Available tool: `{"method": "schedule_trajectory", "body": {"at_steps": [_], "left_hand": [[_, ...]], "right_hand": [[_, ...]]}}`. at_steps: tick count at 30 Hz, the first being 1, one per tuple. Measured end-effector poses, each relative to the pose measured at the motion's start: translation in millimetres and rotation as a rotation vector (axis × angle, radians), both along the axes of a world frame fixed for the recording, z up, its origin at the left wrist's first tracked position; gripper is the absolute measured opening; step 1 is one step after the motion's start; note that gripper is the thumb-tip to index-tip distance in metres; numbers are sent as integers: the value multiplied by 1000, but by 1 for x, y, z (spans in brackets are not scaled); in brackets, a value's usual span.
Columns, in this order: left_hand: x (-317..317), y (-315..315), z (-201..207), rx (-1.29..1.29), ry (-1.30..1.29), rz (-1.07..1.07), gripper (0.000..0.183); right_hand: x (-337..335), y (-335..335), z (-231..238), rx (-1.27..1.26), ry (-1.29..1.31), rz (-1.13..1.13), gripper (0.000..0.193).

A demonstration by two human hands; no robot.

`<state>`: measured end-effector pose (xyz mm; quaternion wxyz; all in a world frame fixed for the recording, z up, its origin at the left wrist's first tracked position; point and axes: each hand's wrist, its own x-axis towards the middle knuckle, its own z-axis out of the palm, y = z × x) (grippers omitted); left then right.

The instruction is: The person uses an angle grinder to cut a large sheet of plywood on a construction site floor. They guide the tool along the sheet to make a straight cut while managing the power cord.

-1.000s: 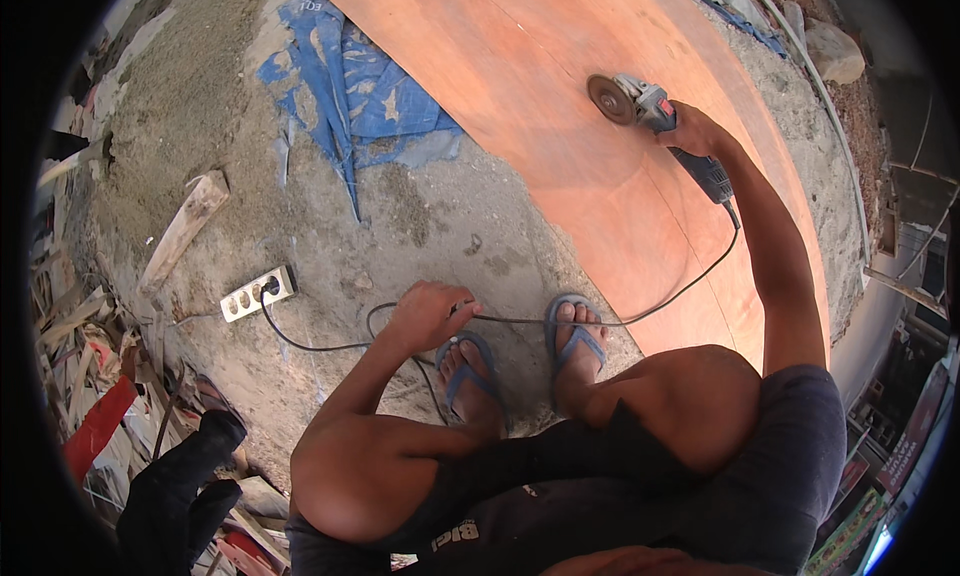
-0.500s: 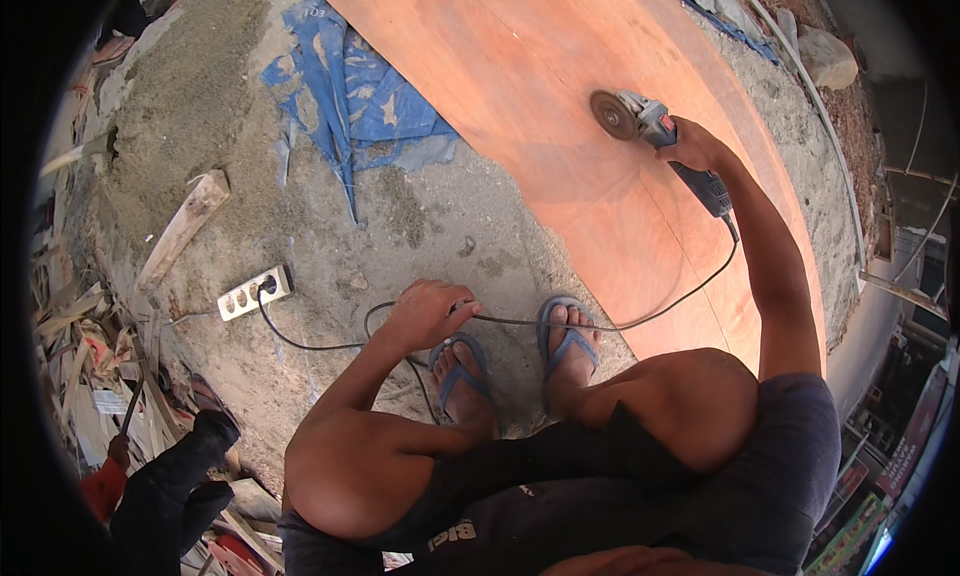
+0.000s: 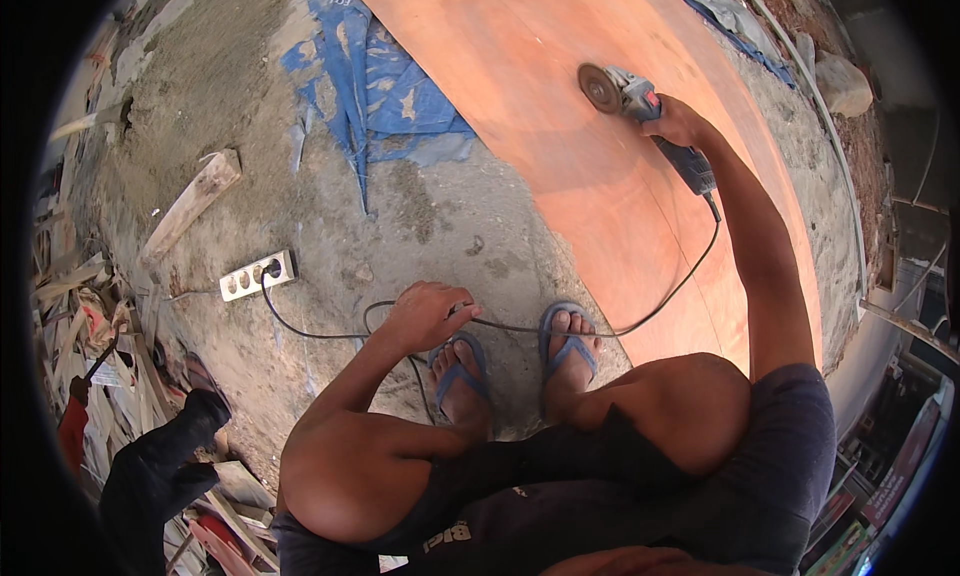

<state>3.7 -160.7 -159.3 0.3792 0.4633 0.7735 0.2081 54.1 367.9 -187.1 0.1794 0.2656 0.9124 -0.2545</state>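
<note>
While the right hand (image 3: 678,124) is wrapped tight around an angle grinder (image 3: 640,106), its disc sits over the plywood sheet (image 3: 560,106) near the middle — no finished cut shows, so most work remains. The left hand (image 3: 428,314) pinches the power cord (image 3: 520,328) on the concrete floor (image 3: 440,226).

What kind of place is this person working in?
Probably an outdoor building site or rough woodworking yard: a large plywood sheet lies on bare concrete ground, the right hand holds an angle grinder, and scrap timber lies around.
</note>
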Motion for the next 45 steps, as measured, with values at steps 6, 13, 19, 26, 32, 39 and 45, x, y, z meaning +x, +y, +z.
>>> {"method": "schedule_trajectory", "body": {"at_steps": [6,13,19,26,32,39,45], "left_hand": [[-1,-1,1,19,-7,-7,24],[-2,-5,3,-10,-37,8,31],[-1,-5,3,42,-35,31,25],[-1,-7,3,9,-49,34,26],[-2,-7,4,0,-36,31,27],[-1,-10,5,-3,-29,41,28],[-4,-8,8,-21,-47,19,32]], "right_hand": [[-29,13,-12,3,18,35,68],[-45,18,-29,-34,83,36,66],[-55,19,-29,-69,69,24,65],[-69,6,-14,-84,44,5,66],[-80,-3,9,-101,-43,-23,77],[-89,-14,20,-111,-64,-34,75],[-89,5,-7,-109,60,-7,67]]}}
